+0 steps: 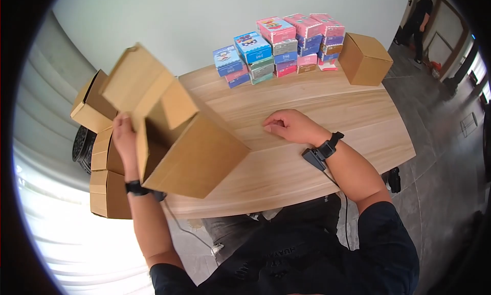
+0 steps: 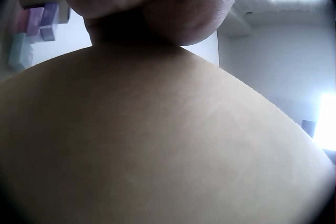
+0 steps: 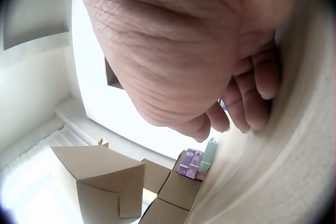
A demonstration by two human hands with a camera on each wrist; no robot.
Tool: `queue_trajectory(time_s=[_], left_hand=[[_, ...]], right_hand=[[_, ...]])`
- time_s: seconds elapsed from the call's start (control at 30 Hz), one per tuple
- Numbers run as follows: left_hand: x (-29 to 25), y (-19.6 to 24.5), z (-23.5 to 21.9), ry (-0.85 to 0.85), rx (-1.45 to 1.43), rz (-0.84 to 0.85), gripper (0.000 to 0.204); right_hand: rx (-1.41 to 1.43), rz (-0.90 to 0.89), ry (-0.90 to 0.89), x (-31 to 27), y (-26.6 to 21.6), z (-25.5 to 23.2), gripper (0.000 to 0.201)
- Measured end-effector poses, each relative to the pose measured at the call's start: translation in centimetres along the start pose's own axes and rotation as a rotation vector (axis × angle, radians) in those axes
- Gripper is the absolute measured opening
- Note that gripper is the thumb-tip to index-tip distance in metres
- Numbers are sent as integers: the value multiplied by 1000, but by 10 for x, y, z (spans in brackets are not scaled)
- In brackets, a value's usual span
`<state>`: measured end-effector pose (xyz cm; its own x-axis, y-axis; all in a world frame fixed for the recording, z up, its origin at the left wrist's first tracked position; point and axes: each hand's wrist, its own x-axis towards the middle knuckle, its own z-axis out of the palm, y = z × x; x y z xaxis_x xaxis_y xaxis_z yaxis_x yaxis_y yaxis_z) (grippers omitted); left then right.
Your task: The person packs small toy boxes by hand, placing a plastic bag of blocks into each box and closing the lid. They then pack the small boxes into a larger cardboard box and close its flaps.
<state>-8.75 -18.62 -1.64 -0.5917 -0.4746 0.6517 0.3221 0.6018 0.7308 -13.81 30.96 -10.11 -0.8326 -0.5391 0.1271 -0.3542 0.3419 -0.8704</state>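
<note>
A large open cardboard box (image 1: 197,154) is tilted over the table's left part, its flaps spread toward the upper left. My left hand (image 1: 126,141) grips it by a side flap, fingers at the flap's edge. In the left wrist view the same hand (image 2: 157,3) shows at the top above a broad, blurred tan surface. Nothing is held by my right hand (image 1: 294,127), which rests on the wooden table (image 1: 276,172) with loosely curled fingers. The right wrist view shows this hand (image 3: 184,50) close to the tabletop (image 3: 273,166).
Stacks of small colourful boxes (image 1: 261,67) line the table's back edge. A closed-looking carton (image 1: 364,60) stands at their right. Several open cartons (image 1: 110,195) are piled left of the table. A person in dark clothes (image 1: 420,19) is at the far right. Cables hang from both wrists.
</note>
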Motion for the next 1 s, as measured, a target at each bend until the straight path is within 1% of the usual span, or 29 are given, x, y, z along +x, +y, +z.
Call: queue_trajectory(time_s=[0.07,0.17,0.2,0.23,0.3,0.4,0.5,0.6,0.7,0.8,0.9,1.0], left_hand=[[-20,5,34,-77,-119,-107,21],[-41,19,75,-135,-238,-261,20],[-47,19,84,-135,-318,-275,19],[-51,21,92,-137,-491,-323,18],[-57,24,102,-133,-554,-345,15],[-62,29,109,-146,-655,-379,13],[-64,34,111,-122,-732,-415,13],[-66,29,112,-55,-789,-455,16],[-72,21,115,-67,-848,-501,19],[-75,20,112,-96,-835,-525,24],[-73,30,104,-144,-712,-597,35],[-73,38,87,-274,-559,-670,47]], right_hand=[[-8,0,-1,1,2,1,26],[-56,-3,-10,1,0,-1,26],[-73,12,-26,1,-4,-2,25],[-90,27,-42,1,-6,-3,25],[-83,34,-46,1,-7,-3,25],[-34,44,-56,2,-3,-2,24],[15,55,-55,2,-1,0,24],[33,85,-56,2,-3,0,23],[81,118,-33,3,-8,3,22],[70,134,-10,5,-5,6,22],[57,132,6,8,-1,6,22],[59,131,14,7,8,7,20]])
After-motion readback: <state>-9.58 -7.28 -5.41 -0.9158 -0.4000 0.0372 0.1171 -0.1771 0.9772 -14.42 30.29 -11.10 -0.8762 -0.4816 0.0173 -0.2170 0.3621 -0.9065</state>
